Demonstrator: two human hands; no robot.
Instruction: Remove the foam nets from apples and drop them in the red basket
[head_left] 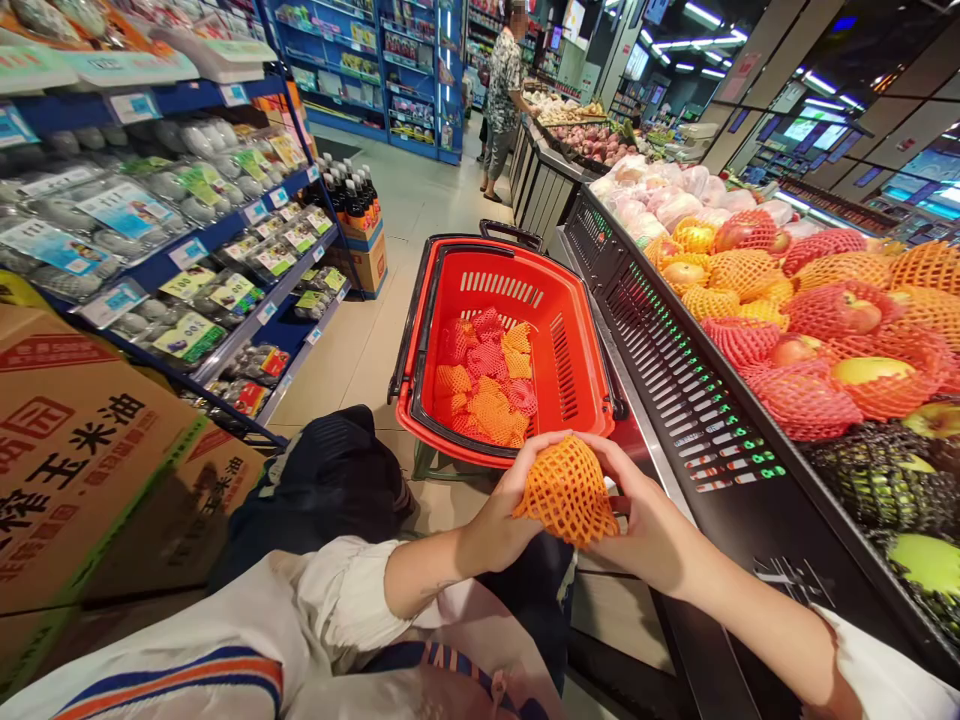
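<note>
Supermarket aisle: net sleeve (pixel 568 492) between hands (pixel 577 515)

A basket (pixel 570 360) stands on the floor ahead, with loose net sleeves (pixel 487 385) lying in it. Just before it, the left hand (pixel 499 520) and right hand (pixel 652 525) flank a netted fruit (pixel 568 490) between them. A produce counter (pixel 697 420) runs along the basket's right with netted fruits (pixel 817 330) piled on it, shelves (pixel 195 250) stand to the left with boxes (pixel 82 450) nearer, and a person (pixel 504 95) stands far behind at the counter.
</note>
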